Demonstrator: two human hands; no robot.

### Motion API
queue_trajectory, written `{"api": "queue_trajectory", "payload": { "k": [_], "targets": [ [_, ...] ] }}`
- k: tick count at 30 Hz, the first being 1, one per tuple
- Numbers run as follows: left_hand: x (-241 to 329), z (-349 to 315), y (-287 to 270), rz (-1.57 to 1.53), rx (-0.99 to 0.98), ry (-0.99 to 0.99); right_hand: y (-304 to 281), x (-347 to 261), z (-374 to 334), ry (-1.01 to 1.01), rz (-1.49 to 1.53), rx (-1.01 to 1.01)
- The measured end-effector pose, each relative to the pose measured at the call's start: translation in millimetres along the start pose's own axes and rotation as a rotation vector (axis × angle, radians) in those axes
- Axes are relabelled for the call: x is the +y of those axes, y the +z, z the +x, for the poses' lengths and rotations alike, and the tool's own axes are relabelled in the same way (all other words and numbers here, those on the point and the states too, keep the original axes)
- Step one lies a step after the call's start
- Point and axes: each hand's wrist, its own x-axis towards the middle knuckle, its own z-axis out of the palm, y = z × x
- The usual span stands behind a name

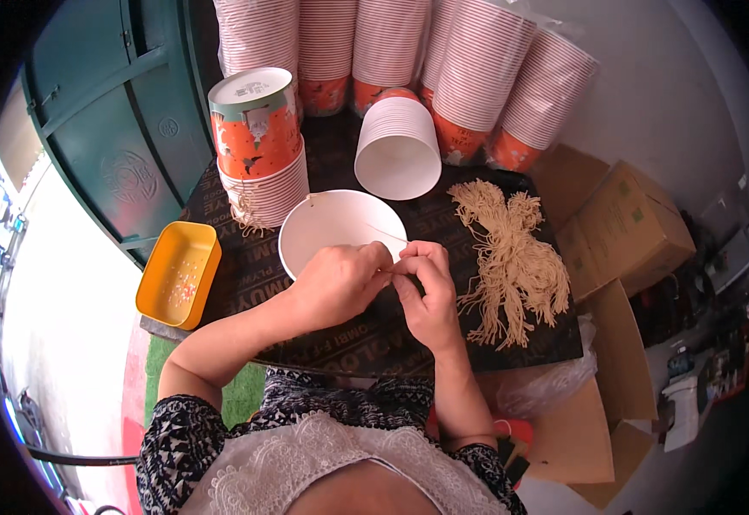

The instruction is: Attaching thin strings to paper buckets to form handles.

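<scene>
My left hand [340,281] and right hand [426,287] meet at the near rim of the white paper bowl [331,225], fingertips pressed together on a thin beige string [387,233]. Both hands pinch it at the same spot, just where they touch. From there the string runs away from me and to the left, a slanted line across the bowl's open mouth toward its far-left rim — its long axis lies roughly near-right to far-left. The bowl sits upright on the dark printed tabletop [245,283], mouth up.

To the right lies a loose bundle of cut strings [512,266], its strands running mostly near to far. Beyond the bowl a stack of white bowls [398,146] lies on its side, mouth toward me. Far left stands an upside-down stack of orange printed bowls [258,137], and behind it taller stacks [443,51] — all well apart from my hands. A yellow tray [178,273] rests at the tabletop's left edge.
</scene>
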Motion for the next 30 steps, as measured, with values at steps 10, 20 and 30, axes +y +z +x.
{"api": "queue_trajectory", "payload": {
  "k": [10, 20, 30],
  "targets": [
    [-2, 8, -11, -0.243, -0.103, -0.268, 6, -11, -12, -0.160, -0.211, 0.123],
    [-11, 7, -6, -0.118, -0.076, -0.251, -1, -11, -22, -0.217, -0.232, -0.026],
    [4, 4, -11, 0.028, -0.081, -0.174, 12, 0, -20, -0.079, -0.094, 0.243]
  ]
}}
